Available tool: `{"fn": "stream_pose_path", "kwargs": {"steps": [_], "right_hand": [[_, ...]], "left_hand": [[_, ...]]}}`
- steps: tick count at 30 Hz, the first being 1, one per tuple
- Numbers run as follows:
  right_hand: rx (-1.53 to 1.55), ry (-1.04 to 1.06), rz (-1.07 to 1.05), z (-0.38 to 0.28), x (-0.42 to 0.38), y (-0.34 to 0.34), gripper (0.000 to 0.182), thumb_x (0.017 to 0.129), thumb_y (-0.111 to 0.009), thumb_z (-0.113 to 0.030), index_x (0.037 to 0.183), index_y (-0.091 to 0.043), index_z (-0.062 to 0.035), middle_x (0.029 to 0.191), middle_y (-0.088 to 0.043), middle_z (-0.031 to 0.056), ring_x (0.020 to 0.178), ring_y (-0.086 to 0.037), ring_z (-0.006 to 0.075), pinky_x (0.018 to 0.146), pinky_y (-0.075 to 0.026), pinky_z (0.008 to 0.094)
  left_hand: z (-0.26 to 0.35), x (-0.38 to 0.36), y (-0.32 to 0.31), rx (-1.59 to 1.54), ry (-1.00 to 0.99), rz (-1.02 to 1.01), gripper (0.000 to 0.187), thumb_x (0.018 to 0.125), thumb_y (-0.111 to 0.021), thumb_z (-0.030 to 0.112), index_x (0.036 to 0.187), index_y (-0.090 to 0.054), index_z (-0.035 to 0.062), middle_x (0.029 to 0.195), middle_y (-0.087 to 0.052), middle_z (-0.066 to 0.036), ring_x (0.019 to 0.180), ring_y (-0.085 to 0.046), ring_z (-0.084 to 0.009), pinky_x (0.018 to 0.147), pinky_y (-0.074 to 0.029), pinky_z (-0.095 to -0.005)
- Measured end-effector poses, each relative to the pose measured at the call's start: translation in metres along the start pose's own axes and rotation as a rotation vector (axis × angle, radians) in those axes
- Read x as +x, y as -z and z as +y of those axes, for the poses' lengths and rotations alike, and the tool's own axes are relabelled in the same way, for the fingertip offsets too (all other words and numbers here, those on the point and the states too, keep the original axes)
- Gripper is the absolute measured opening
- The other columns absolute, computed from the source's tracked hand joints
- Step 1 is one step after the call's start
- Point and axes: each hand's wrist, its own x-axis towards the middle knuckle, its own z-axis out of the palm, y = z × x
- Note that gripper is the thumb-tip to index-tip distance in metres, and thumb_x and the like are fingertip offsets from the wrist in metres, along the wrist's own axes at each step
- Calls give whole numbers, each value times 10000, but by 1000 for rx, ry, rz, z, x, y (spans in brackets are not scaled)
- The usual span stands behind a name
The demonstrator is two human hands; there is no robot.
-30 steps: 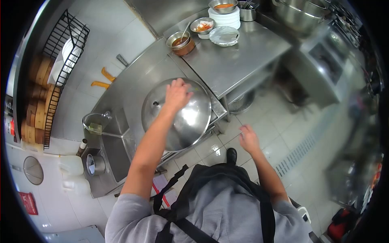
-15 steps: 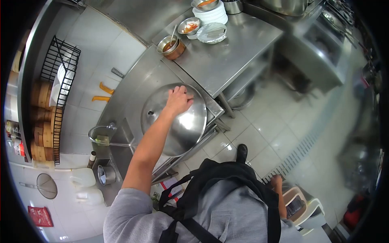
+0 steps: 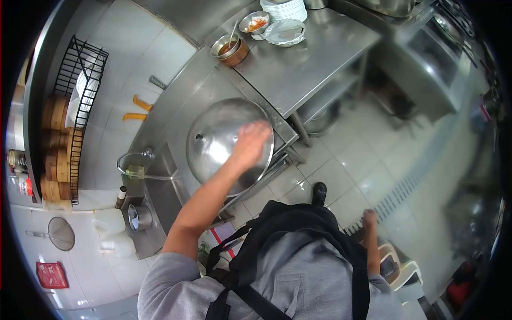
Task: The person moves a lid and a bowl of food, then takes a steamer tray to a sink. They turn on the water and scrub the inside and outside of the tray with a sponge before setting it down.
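A wide domed steel lid (image 3: 213, 165) with a small dark knob covers much of the counter by the sink. My left hand (image 3: 253, 143) is over the right part of the lid, overlapping it in this view. Motion smears its fingers. Lower right, away from the counter, my right hand (image 3: 369, 216) is held out above the tiled floor. Its fingers look curled in, and nothing shows in them.
On the steel table (image 3: 320, 58) stand a copper-coloured pot (image 3: 234, 57), a bowl of food (image 3: 255, 23), a foil-covered dish (image 3: 285, 33) and stacked white plates (image 3: 284, 9). A tap (image 3: 146, 153) is at left. Beside me is a beige bin (image 3: 394, 271); a drain grate (image 3: 394, 196) crosses the floor.
My left hand has moved right across the lid toward its right edge. My right hand has swung forward, away from the bin. The view has shifted slightly.
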Motion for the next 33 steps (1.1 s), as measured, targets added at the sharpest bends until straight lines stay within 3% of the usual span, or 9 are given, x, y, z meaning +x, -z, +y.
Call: {"fn": "stream_pose_path", "kwargs": {"steps": [4, 7, 9, 12, 15, 17, 18, 30, 33], "right_hand": [[-109, 76, 19, -33, 1, -14, 263, 807, -551, -127, 1024, -623, 2, 697, -584, 86, 537, -602, 194, 409, -445, 288], [-89, 56, -13, -31, 8, -24, 255, 802, -538, -101, 1002, -627, 29, 733, -628, 119, 532, -603, 187, 423, -452, 297], [-35, 33, -42, -21, 9, -27, 246, 804, -540, -104, 994, -626, 25, 731, -628, 122, 530, -606, 192, 423, -455, 299], [-55, -3, -114, 11, 16, -28, 226, 810, -541, -112, 975, -626, 16, 717, -626, 125, 520, -606, 198, 420, -458, 302], [-121, -21, -122, 16, 3, -32, 219, 817, -530, -126, 950, -635, 13, 683, -626, 130, 503, -600, 192, 415, -464, 309], [-220, -100, -121, 25, 4, -32, 232, 814, -513, -116, 958, -635, 18, 672, -617, 122, 504, -602, 189, 409, -462, 315], [-218, -97, -114, 31, 7, -31, 232, 814, -513, -116, 958, -635, 18, 672, -617, 122, 504, -602, 189, 409, -462, 315], [117, -14, -11, 46, -3, -5, 258, 801, -493, -51, 995, -599, 82, 672, -572, 92, 482, -559, 183, 384, -443, 313], [278, -75, -67, 27, -18, 0, 208, 797, -472, -12, 942, -600, 64, 621, -531, 69, 436, -505, 175, 369, -416, 308]], "left_hand": [[-18, 5, -20, 317, 210, 35, 356, 811, -557, 58, 1165, -562, 95, 1349, -519, -122, 1246, -472, -300, 1049, -314, -518], [21, 12, -4, -865, -37, -751, 337, 815, -557, 94, 1152, -558, 79, 1091, -669, -96, 1087, -593, -273, 980, -425, -430], [33, 7, -12, -700, -295, -587, 357, 808, -580, 104, 1164, -560, 84, 1109, -654, -105, 1075, -592, -285, 917, -440, -451], [23, 23, -6, -92, -9, -58, 377, 848, -556, 164, 1203, -545, 36, 1288, -555, -158, 1224, -497, -304, 1090, -266, -508], [-12, 20, -63, 416, 178, -8, 443, 850, -516, 212, 1241, -532, 4, 1337, -506, -210, 1288, -433, -335, 1127, -178, -523], [28, 37, -25, 335, -77, -808, 522, 841, -539, 268, 1312, -536, 42, 1324, -537, -197, 1302, -428, -337, 1103, -211, -550], [30, 33, -41, -294, -137, -868, 469, 883, -480, 244, 1322, -521, 82, 1225, -595, -200, 1202, -518, -339, 1119, -207, -557], [26, 107, -90, -318, 373, 274, 461, 845, -604, 206, 1251, -539, -3, 1442, -356, -239, 1343, -339, -376, 1090, -340, -414], [50, 118, -45, -793, 302, -243, 425, 845, -606, 191, 1250, -572, 67, 1382, -474, -194, 1257, -479, -354, 1032, -417, -421]]}}
